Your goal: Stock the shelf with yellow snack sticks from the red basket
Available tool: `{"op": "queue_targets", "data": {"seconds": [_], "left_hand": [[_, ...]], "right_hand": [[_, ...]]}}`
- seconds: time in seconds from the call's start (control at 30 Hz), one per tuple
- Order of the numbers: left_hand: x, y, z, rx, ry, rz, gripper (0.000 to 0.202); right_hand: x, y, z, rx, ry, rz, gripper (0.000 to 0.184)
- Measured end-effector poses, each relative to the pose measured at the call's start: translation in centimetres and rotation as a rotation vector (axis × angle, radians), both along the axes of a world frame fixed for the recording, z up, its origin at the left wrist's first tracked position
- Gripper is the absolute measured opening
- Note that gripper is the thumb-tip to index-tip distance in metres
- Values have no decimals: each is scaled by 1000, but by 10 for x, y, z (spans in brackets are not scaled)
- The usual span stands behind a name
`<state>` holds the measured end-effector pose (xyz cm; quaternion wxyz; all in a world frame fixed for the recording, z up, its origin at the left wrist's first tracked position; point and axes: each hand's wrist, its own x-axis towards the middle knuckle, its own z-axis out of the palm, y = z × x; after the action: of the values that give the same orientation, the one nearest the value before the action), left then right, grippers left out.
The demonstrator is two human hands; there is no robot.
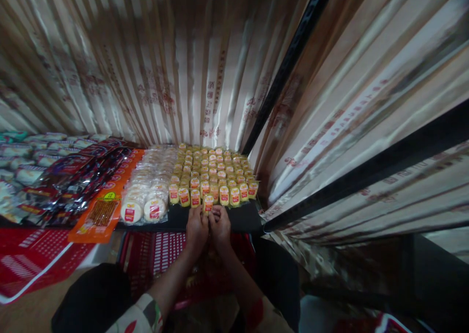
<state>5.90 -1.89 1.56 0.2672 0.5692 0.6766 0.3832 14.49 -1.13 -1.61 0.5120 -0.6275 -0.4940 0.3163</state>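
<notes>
Both hands meet at the front edge of a black shelf (242,219). Between their fingertips stands a small yellow wrapped cake (208,203) with a red label, held upright. My left hand (197,225) pinches its left side, and my right hand (220,224) closes on its right side. Just behind it, rows of the same yellow packs (214,172) fill the shelf, the front row standing with labels outward. To the left of them lie rows of round white wrapped cakes (142,208), also red-labelled.
An orange snack bag (97,216), dark glossy packets (78,176) and white packets (25,172) cover the shelf's left part. Below stand a red basket (137,260) before my knees and another red basket (29,260) at left. Printed curtains (183,69) and black posts (282,74) bound the shelf.
</notes>
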Motion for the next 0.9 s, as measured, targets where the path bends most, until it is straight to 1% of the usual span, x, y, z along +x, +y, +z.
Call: {"op": "queue_targets", "data": {"seconds": [0.17,0.27,0.37,0.53,0.63,0.77,0.9], "left_hand": [[1,3,-7,41,33,-5,34],[-1,4,-6,39,38,0,34],[-2,4,-4,28,49,-8,35],[-1,5,-2,-1,42,-52,41],[-2,6,-2,-4,66,-60,43],[-8,10,-5,13,118,-101,42],[-20,11,-8,38,223,-139,42]], "right_hand": [[-2,3,3,36,-41,-14,13],[-3,3,5,66,-65,-4,12],[-4,5,5,63,-85,4,12],[-5,8,2,79,-123,6,17],[-4,9,0,109,-190,15,20],[-6,10,-1,131,-269,-20,21],[-8,10,-2,158,-235,-27,17]]}}
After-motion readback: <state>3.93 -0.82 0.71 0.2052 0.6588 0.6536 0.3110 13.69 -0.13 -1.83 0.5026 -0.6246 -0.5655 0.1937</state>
